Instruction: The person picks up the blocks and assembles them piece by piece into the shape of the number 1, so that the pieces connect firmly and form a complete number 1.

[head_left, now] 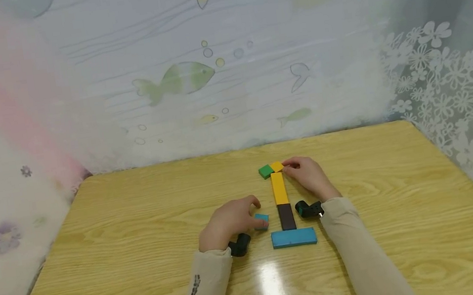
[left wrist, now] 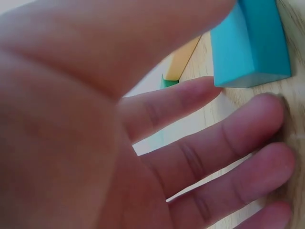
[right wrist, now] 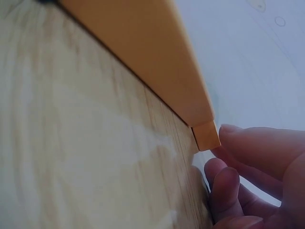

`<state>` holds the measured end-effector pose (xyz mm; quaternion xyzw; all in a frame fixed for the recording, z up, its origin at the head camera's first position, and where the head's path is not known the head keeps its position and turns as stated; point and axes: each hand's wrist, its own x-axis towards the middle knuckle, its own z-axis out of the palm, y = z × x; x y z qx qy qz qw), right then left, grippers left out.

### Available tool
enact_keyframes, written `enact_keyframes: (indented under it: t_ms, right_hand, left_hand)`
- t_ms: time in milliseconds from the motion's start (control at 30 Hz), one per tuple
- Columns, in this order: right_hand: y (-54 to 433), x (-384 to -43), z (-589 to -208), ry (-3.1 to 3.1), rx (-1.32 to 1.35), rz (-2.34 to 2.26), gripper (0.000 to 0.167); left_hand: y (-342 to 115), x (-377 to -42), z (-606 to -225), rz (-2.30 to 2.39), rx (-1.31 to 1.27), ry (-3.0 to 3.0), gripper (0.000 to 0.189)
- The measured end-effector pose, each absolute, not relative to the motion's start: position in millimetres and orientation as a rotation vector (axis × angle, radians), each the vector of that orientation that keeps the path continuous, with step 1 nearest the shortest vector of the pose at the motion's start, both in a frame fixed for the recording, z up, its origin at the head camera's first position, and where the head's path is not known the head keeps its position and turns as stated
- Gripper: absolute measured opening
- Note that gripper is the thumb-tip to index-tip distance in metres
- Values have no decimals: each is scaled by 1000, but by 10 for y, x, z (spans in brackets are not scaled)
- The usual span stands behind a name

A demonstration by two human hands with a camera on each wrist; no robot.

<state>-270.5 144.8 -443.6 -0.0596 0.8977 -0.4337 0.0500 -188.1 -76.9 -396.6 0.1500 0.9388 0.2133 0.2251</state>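
Observation:
My left hand is at a small blue block, its thumb over the block's near side. In the left wrist view the blue block stands by the thumb and index fingertip, and the other fingers are extended. My right hand pinches the right corner of a small yellow block between thumb and index finger. In the right wrist view this small yellow block meets the end of a longer yellow block. A green block touches the small yellow block's left side.
Below the small yellow block, the long yellow block and a dark brown block form a column. A wide blue block lies crosswise at its foot. Everything lies on a wooden table, with a patterned curtain behind.

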Motion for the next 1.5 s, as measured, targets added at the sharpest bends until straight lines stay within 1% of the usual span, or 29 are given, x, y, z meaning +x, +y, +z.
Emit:
enact_keyframes:
  t_ms: [400,700,1133,1500]
  right_hand:
    - [1451,-2732,-4435,2748,-183,-1302,28]
    - [1449,-2711,-4425,2733,-168,-1314,28]
    - [1441,-2720,-4412,2716,-159,-1334,28]
    - [1434,-2717,-4414,2722,-154,-1318,29]
  left_hand:
    - [-733,-1883,-3933,575,430,2586,41]
    - [-696,-1887,-3970,597,457,2589,31]
    - [-685,-1911,-3984,663,397,2583,32]
    - [-723,-1932,-4032,730,404,2559,31]
